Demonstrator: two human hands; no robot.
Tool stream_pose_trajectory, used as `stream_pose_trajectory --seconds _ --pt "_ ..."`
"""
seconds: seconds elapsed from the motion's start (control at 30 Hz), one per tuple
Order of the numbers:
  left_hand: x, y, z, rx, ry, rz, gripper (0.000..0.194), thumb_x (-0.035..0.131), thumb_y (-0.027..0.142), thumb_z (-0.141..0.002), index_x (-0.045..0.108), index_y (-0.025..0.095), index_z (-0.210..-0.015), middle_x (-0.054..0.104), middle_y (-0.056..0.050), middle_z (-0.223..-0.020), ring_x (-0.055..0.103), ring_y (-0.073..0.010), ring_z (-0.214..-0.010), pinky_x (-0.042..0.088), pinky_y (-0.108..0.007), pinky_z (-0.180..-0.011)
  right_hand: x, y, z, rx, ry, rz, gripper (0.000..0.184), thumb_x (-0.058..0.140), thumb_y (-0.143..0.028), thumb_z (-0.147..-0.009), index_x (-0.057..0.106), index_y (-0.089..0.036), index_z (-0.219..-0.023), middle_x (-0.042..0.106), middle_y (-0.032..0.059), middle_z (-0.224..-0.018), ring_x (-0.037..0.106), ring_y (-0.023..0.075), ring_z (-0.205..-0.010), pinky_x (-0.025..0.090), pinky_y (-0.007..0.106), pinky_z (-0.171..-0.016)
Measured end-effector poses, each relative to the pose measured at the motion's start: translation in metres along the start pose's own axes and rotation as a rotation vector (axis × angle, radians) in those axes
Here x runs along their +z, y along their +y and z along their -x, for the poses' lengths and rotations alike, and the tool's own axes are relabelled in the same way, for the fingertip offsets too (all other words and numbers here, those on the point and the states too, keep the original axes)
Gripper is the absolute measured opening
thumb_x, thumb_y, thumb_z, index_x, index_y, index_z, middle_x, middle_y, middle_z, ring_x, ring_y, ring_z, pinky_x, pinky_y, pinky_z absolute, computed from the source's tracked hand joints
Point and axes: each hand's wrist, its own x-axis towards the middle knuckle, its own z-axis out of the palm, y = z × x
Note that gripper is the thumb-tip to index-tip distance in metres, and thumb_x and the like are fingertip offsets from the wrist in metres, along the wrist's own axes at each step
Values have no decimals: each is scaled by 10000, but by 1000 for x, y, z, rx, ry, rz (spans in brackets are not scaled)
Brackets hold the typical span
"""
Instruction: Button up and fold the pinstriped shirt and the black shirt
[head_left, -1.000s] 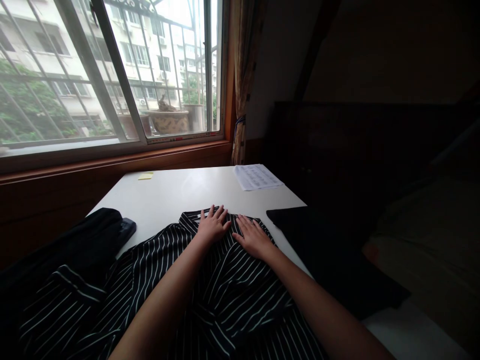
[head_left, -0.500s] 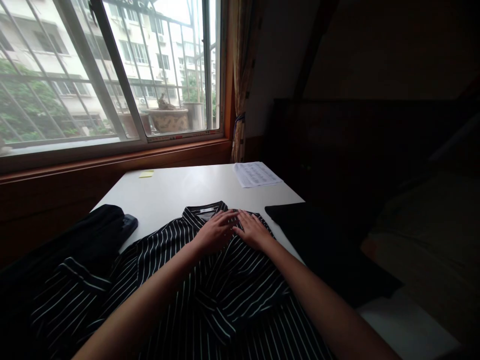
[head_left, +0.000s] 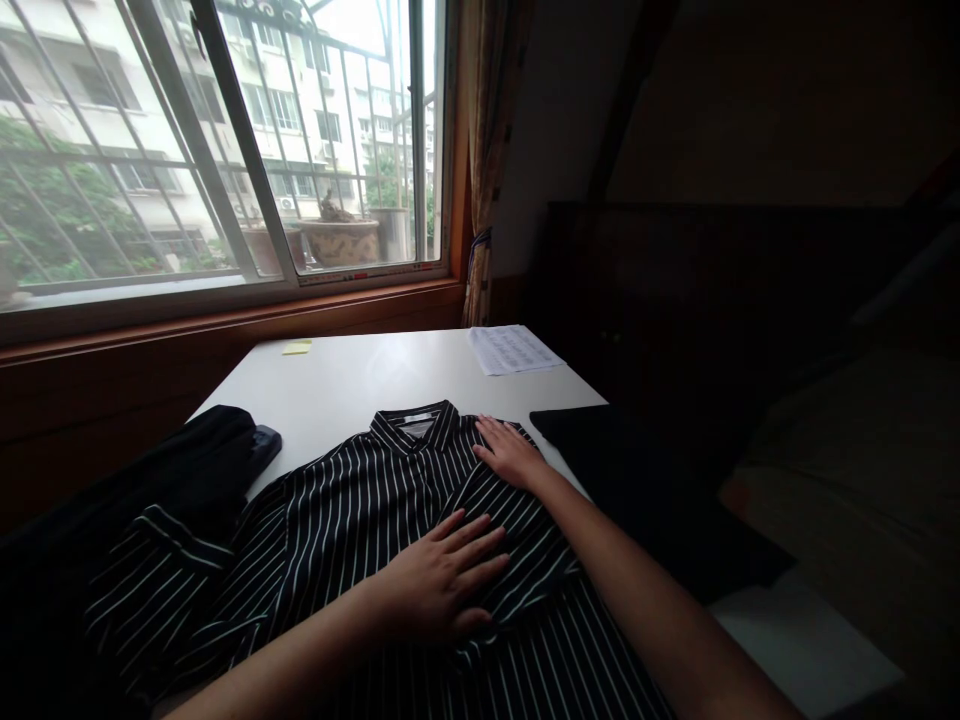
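Note:
A black shirt with white stripes [head_left: 337, 510] lies front up across the white table, its collar pointing toward the window. The sleeve on the right is folded in over the shirt's front, while the left sleeve [head_left: 180, 540] stretches out to the side. My left hand [head_left: 446, 575] rests flat with spread fingers on the folded sleeve and the middle of the shirt. Up at the right shoulder, my right hand [head_left: 510, 452] lies flat on the fabric, fingers stretched out. Neither hand grasps anything. Part of the shirt is hidden under my forearms.
Dark folded clothing [head_left: 202, 450] lies on the left, and a dark cloth [head_left: 645, 480] hangs over the right edge. Printed papers [head_left: 514, 349] and a yellow sticky note [head_left: 297, 347] lie at the far end of the white table [head_left: 375, 365], below a barred window.
My left hand has moved from beside the collar down toward me, onto the folded sleeve, leaving the collar uncovered. My right hand has stayed at the shoulder.

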Motion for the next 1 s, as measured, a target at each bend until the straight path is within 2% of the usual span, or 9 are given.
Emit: stream_pose_trajectory --seconds 0.2,0.37,0.43,0.53,0.67,0.73,0.83,0.93,1.0 --pt "1 5 4 -14 39 -35 639 414 536 -1013 242 299 -1581 219 -29 -1645 161 -287 -1527 109 -521 -1258 -6 -3 4 -7 91 -26 623 236 -479 -1028 355 -159 -1550 337 75 -1613 240 208 -1513 185 424 -1243" --pt "2 4 5 -13 55 -31 629 419 536 -1010 268 300 -1574 229 -28 -1642 168 -288 -1527 114 -527 -1256 -14 -5 32 -14 175 -21 624 222 -457 -1042 360 -109 -1542 327 103 -1616 231 216 -1515 185 418 -1250" --pt "3 4 5 -11 54 -18 625 411 537 -1013 268 300 -1573 233 -29 -1642 167 -287 -1527 106 -533 -1255 -14 -3 47 -15 160 -12 671 237 -514 -1039 315 -97 -1558 281 110 -1633 213 218 -1521 196 409 -1249" --pt "3 5 5 -12 52 -7 608 395 539 -1019 266 319 -1570 235 -23 -1644 165 -284 -1529 77 -557 -1250 -9 0 65 -5 61 10 737 248 -598 -1021 266 -115 -1577 222 106 -1651 176 232 -1531 196 433 -1247" --pt "4 1 7 -33 87 -34 602 401 533 -1019 239 359 -1572 205 -10 -1653 160 -291 -1530 51 -585 -1241 -7 2 70 9 -13 30 747 230 -630 -1013 267 -147 -1581 178 91 -1662 154 238 -1535 172 444 -1248" --pt "5 -10 11 -122 115 -67 623 385 553 -1018 201 359 -1581 166 -14 -1660 144 -295 -1533 63 -595 -1236 -9 2 67 12 -23 29 753 228 -641 -1009 258 -156 -1584 174 87 -1662 156 236 -1534 169 441 -1248" --pt "8 -41 23 -384 172 -135 635 308 578 -1027 165 324 -1592 136 -27 -1664 134 -281 -1536 108 -587 -1233 -11 3 64 14 -34 27 771 226 -654 -1003 253 -150 -1585 177 88 -1661 156 230 -1534 163 429 -1249" --pt "9 -75 45 -660 194 -219 648 267 600 -1024 255 267 -1580 185 -45 -1653 145 -274 -1535 117 -572 -1235 -11 3 64 19 -46 30 780 234 -657 -999 252 -141 -1585 177 92 -1661 159 232 -1534 158 425 -1250" --pt "8 -94 61 -776 178 -273 638 287 598 -1020 313 264 -1562 202 -43 -1649 139 -279 -1535 115 -575 -1231 -11 4 64 23 -47 33 778 249 -655 -997 263 -142 -1582 184 92 -1660 169 239 -1532 165 430 -1248"
